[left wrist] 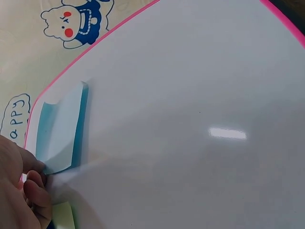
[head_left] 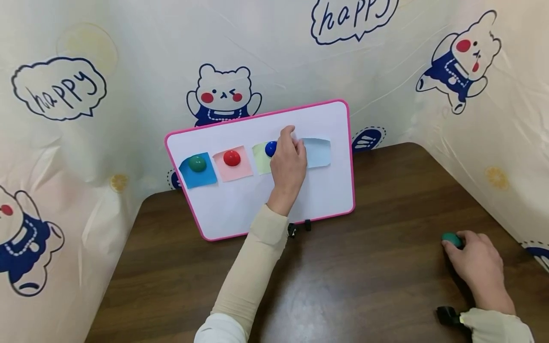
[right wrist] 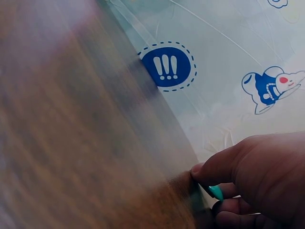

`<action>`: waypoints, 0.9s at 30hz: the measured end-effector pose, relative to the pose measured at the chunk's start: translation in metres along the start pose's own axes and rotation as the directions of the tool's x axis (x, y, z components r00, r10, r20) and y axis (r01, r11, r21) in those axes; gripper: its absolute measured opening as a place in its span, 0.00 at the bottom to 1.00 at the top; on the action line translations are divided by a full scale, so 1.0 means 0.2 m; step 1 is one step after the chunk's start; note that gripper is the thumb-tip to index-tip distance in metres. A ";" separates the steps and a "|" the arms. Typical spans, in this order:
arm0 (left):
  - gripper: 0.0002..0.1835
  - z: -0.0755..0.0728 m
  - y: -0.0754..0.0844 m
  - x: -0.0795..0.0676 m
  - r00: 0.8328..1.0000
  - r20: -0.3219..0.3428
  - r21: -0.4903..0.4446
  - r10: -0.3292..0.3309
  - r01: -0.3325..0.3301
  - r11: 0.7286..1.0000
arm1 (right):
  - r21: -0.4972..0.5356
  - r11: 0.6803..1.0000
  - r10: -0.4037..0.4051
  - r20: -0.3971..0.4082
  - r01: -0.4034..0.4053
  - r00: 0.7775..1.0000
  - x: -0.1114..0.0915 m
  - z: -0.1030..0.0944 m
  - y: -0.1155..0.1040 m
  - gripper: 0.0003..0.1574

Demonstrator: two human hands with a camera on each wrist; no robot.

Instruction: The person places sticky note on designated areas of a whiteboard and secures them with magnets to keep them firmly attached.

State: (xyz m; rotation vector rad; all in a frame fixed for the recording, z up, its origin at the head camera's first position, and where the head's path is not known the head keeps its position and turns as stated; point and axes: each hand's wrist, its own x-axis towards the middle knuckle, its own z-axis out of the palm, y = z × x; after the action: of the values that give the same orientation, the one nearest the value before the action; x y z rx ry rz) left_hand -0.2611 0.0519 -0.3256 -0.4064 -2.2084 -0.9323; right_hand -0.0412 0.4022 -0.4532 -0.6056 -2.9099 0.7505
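Observation:
A white board with a pink rim leans at the back, bearing a row of sticky notes. My left hand is over its right half, pinching the near edge of the light blue sticky note between its fingertips. That note curls at its ends. Beside this hand, a blue round magnet sits on the light green note, partly covered by the hand. Low on the right, my right hand holds a green round magnet between thumb and fingers; only a sliver of the magnet shows at the wrist.
Further left on the board, a green magnet sits on a blue note and a red magnet on a pink note. A brown wooden table lies below. A patterned curtain hangs behind.

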 end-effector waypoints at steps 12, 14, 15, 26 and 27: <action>0.15 -0.01 0.01 0.01 1.000 0.002 -0.018 0.009 -0.009 1.000 | 0.007 1.000 -0.003 -0.016 0.003 1.000 -0.01 -0.01 -0.02 0.34; 0.14 -0.01 0.01 0.01 1.000 0.003 -0.018 0.009 -0.008 1.000 | 0.004 1.000 -0.005 -0.020 0.005 1.000 -0.01 -0.01 -0.02 0.33; 0.14 -0.01 0.01 0.01 1.000 0.003 -0.018 0.008 -0.008 1.000 | 0.004 1.000 -0.005 -0.019 0.005 1.000 -0.01 -0.01 -0.02 0.33; 0.09 0.00 0.01 0.01 1.000 0.013 0.019 0.001 -0.002 1.000 | 0.010 1.000 -0.008 -0.024 0.009 1.000 0.00 0.00 -0.01 0.34; 0.07 0.01 0.01 0.01 1.000 0.017 0.027 0.000 0.000 1.000 | 0.010 1.000 -0.006 -0.021 0.006 1.000 0.01 0.01 -0.01 0.34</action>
State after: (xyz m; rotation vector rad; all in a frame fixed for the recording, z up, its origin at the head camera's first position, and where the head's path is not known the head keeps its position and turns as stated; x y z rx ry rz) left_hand -0.2621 0.0541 -0.3241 -0.4033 -2.2339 -0.9014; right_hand -0.0431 0.4005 -0.4532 -0.5994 -2.8859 0.7533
